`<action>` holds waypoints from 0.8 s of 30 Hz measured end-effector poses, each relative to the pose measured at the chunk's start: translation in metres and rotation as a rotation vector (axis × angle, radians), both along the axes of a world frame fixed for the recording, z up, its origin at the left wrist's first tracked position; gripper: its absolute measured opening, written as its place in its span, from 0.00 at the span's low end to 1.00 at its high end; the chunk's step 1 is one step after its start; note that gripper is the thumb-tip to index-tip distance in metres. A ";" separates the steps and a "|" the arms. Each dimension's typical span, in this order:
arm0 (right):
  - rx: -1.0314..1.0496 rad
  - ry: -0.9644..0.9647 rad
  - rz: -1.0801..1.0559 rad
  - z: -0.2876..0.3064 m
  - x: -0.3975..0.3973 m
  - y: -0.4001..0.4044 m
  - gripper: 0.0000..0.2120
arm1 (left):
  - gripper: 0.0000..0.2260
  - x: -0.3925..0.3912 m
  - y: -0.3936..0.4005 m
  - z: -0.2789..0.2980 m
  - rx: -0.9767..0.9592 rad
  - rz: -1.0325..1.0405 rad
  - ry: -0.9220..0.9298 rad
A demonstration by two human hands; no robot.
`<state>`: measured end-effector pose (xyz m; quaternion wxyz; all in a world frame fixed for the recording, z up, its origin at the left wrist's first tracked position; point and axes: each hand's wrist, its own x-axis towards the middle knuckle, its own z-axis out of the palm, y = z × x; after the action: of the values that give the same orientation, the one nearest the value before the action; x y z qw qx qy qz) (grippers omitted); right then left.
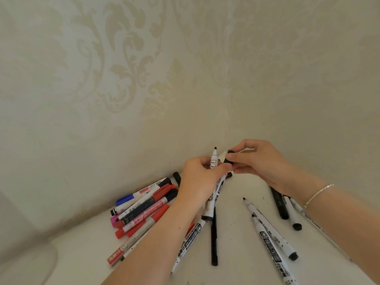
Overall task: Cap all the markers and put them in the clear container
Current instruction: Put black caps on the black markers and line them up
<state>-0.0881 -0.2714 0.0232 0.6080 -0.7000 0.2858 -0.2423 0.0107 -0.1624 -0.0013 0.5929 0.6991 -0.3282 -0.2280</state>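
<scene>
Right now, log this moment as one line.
left hand: holds uncapped marker | right hand: pinches black cap | capping: pending

Left hand [200, 177] curled, gripping; right hand [257, 161] pinching; hands touching, forearms converging.

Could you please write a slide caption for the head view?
Left hand holds an uncapped marker; right hand brings a black cap.

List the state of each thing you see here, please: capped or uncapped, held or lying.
Held marker: uncapped, tip up, in left hand.
Black cap: off, pinched by right hand.
Two white markers: uncapped, lying on the table.
Marker pile: lying, mostly capped.
</scene>
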 end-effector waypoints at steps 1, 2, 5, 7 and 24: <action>-0.032 0.019 -0.020 -0.001 0.000 0.001 0.08 | 0.06 -0.001 -0.001 -0.001 -0.001 0.018 -0.008; -0.054 0.028 -0.038 -0.002 0.000 0.002 0.09 | 0.06 -0.001 -0.001 -0.002 -0.001 0.033 -0.012; -0.050 0.005 -0.093 -0.002 0.002 0.005 0.09 | 0.07 0.000 -0.001 -0.002 -0.001 0.010 -0.028; -0.027 -0.030 -0.141 0.001 0.002 0.004 0.08 | 0.06 0.000 0.000 0.001 0.014 -0.030 -0.040; -0.042 -0.048 -0.273 -0.002 0.003 -0.002 0.06 | 0.23 -0.014 -0.006 -0.028 0.608 -0.210 -0.417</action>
<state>-0.0849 -0.2734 0.0214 0.5611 -0.6612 0.3585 -0.3456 -0.0031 -0.1686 -0.0290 0.2523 0.8370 -0.4290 -0.2274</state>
